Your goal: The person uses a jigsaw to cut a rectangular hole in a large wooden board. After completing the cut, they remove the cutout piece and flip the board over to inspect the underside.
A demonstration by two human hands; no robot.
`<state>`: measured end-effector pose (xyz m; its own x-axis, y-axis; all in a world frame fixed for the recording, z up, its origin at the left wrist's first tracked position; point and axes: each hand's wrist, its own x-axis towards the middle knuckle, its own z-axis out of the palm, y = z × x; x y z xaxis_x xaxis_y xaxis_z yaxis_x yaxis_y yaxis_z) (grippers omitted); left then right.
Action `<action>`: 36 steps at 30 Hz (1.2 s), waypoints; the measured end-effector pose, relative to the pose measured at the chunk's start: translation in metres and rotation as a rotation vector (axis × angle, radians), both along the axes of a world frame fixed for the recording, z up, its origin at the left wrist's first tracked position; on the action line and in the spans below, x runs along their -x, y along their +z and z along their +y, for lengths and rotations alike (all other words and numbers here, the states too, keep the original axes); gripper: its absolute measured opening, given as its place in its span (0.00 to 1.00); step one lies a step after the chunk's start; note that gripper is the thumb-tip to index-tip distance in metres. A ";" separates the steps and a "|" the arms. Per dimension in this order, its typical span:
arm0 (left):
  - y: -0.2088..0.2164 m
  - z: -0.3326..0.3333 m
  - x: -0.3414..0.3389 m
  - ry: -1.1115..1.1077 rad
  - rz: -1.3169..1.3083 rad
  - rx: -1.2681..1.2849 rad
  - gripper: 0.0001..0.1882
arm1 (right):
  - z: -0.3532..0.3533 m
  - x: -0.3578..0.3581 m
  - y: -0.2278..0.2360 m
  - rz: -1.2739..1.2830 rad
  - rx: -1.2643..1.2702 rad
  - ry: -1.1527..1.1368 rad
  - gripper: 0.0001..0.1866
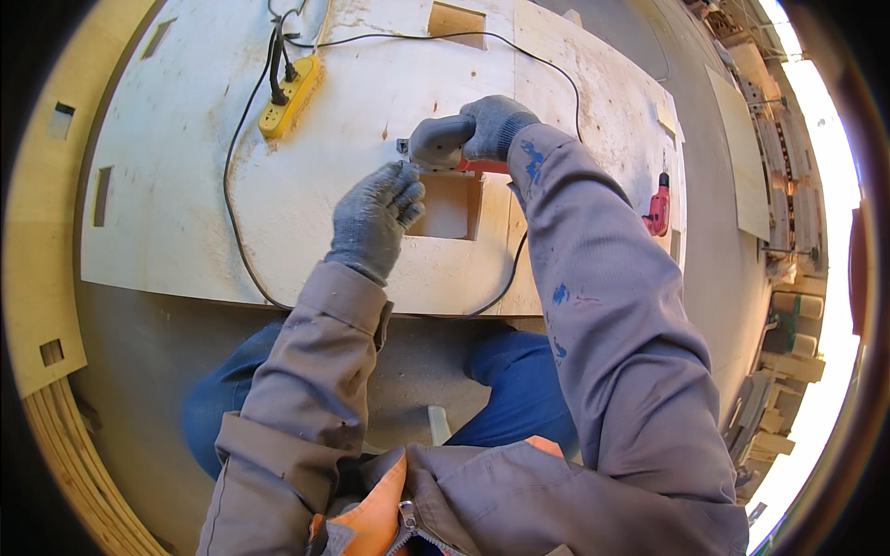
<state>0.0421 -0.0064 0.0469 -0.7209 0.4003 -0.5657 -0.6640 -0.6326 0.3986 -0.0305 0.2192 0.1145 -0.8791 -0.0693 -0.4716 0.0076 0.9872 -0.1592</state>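
Note:
My right hand [499, 126], in a grey knit glove, is wrapped round a corded power tool [439, 141] that looks like a jigsaw, with a rounded grey front and a red body. A small metal part shows at its left end. The tool sits over the far edge of a rectangular cutout [450, 208] in a pale wooden board [185, 204]. Close to the tool's left end, my left hand [375, 218], gloved too, is closed with its fingers curled. Whether anything is pinched in those fingers is hidden.
A yellow power strip [291, 96] with plugs lies on the board's far left. Its black cable [436, 37] loops across the board. At the right edge is a red drill [658, 206]. Another cut wooden panel [42, 213] stands at left, and stacked timber [788, 361] lies at right.

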 end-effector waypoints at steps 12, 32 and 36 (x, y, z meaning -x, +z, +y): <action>0.138 -0.117 -0.006 -0.019 0.469 0.001 0.22 | 0.025 0.008 -0.018 -0.101 0.028 0.045 0.20; 0.180 -0.052 -0.019 -0.117 0.903 0.465 0.17 | 0.012 -0.038 0.015 -0.011 0.013 -0.002 0.19; 0.186 -0.070 -0.011 -0.064 0.923 0.507 0.17 | -0.002 -0.044 0.018 0.019 0.032 -0.061 0.19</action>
<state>0.0528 -0.0769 0.2327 -0.9429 0.3233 0.0804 0.0058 -0.2254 0.9743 0.0137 0.2177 0.1329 -0.8909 -0.0301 -0.4532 0.0641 0.9795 -0.1911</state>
